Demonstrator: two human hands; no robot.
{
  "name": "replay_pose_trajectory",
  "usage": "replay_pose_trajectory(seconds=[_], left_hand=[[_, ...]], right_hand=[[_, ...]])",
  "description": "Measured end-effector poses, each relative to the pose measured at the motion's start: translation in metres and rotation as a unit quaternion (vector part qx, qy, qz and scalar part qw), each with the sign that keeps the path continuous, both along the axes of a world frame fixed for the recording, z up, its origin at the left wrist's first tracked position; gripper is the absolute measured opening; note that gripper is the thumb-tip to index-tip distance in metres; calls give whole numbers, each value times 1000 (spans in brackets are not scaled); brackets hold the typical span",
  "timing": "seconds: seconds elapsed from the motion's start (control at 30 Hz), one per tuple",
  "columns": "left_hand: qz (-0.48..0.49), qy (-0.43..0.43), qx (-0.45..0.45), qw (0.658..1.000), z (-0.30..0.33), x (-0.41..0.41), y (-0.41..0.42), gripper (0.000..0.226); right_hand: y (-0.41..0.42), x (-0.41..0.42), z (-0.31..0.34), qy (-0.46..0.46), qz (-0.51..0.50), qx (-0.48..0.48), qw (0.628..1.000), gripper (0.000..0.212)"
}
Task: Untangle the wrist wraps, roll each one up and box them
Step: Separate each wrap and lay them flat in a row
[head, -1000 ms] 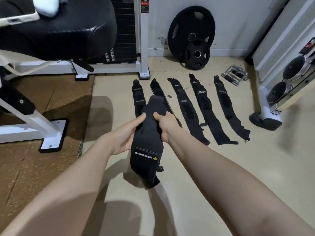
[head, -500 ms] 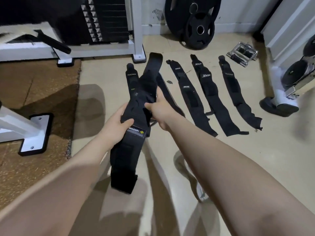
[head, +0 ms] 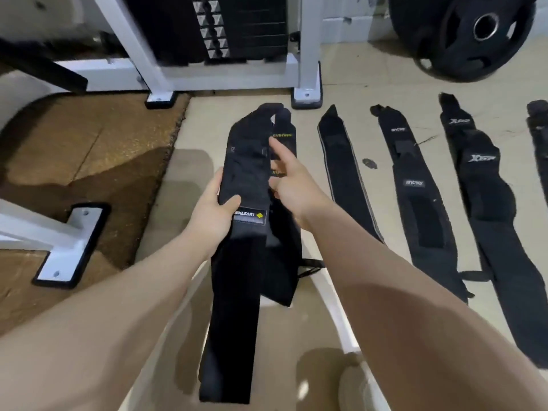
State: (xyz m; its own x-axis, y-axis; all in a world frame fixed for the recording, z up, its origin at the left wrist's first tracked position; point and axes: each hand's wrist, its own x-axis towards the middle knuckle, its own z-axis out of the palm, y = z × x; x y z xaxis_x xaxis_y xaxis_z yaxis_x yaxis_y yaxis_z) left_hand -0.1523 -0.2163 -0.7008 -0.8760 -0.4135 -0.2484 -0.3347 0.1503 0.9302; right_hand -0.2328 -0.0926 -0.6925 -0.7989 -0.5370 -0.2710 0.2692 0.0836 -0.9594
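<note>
Wrist wraps lie in a row on the floor (head: pixel 341 336), and one more black wrap (head: pixel 243 179) is held above it in both hands. The left hand (head: pixel 215 213) grips this held wrap from its left edge, thumb pressed on the front just above a label with a yellow diamond, fingers (head: pixel 218 179) curled behind the strap. Below the hand the strap hangs down long and straight toward the camera. The right hand (head: pixel 292 185) is at the wrap's right edge with the index finger stretched up along the fabric; the other fingers are tucked behind the strap, so whether they pinch it cannot be told.

Behind the held wrap lies a wrap with yellow lettering (head: pixel 281 137), mostly hidden. To its right, apart from each other, lie a plain wrap with grey edges (head: pixel 344 176), a wrap with small grey labels (head: pixel 415 197) and a wrap with white lettering (head: pixel 480 185). Another dark strap (head: pixel 538 129) is cut off at the right edge.

A white machine frame (head: pixel 307 81) with a weight stack (head: pixel 237 25) stands at the back. A black weight plate (head: pixel 474 34) leans at the top right. A brown mat (head: pixel 89 161) covers the floor on the left, under a white foot (head: pixel 71 247).
</note>
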Motion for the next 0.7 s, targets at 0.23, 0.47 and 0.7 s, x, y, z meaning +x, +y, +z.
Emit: replay_pose_trajectory(seconds=[0.23,0.47,0.7], left_hand=[[27,0,-54,998,-49,-51,-43,55],[91,-104,-290,947,-58,-103,-89,76],[-134,-213,-473,844,-129,-15,-40,38]], right_hand=[[-24,-46,-32,-28,36,-40,998,54],[-59,-81,-59,57,101,72,991,71],[9,-47,-116,89,190,283,936,54]])
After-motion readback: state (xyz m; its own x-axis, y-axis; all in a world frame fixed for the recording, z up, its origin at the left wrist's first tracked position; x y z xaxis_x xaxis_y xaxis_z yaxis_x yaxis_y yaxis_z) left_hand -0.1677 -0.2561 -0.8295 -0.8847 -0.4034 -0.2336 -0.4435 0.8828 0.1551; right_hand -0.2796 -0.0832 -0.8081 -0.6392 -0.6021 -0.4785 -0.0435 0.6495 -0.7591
